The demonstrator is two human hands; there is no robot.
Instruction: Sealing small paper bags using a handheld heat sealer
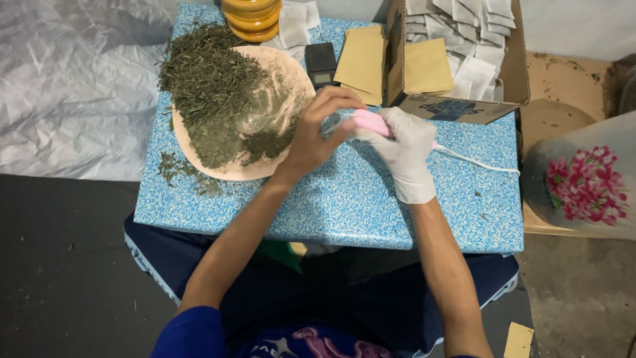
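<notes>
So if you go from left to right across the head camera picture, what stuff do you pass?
Crinkled grey sheet → round tray heaped with dried green leaves → bare left hand → gloved right hand holding a pink tool → white cord → flowered cloth.

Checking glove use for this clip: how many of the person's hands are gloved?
1. The right hand wears a white glove and grips a pink corded tool. The left hand is bare, meeting the tool's tip over the blue speckled table.
</notes>
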